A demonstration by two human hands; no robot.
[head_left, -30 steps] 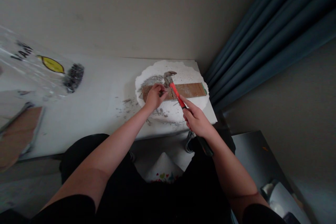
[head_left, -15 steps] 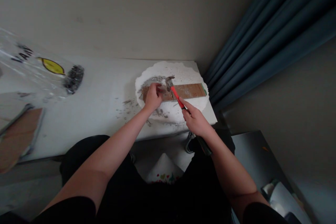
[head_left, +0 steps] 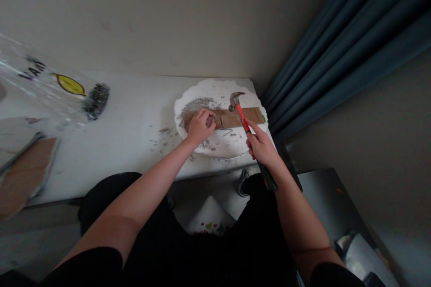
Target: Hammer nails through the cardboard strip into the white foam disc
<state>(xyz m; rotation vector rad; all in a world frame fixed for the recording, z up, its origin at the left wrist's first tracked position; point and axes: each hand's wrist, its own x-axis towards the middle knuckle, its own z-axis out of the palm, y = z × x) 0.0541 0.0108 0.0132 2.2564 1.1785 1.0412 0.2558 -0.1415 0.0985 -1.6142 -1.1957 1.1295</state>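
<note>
My right hand is wrapped round the red and black handle of a claw hammer. The hammer's metal head is up at the far end, above the right part of a brown wooden board. A dark crack crosses the board near its middle. Over the left half, my left hand has its fingers curled around a small grey-brown lump, partly hidden by them. The board lies on a round white pad with a scalloped edge. Grey crumbs are strewn over the pad's left side.
The pad rests at the right end of a white table, with loose bits beside it. On the left lie a clear plastic bag with dark pieces in its end and another brown board. A blue curtain hangs at the right.
The hammer has lifted off the board's middle and moved right with my right hand. My left hand has shifted slightly right, and its fingers now close around the lump.
</note>
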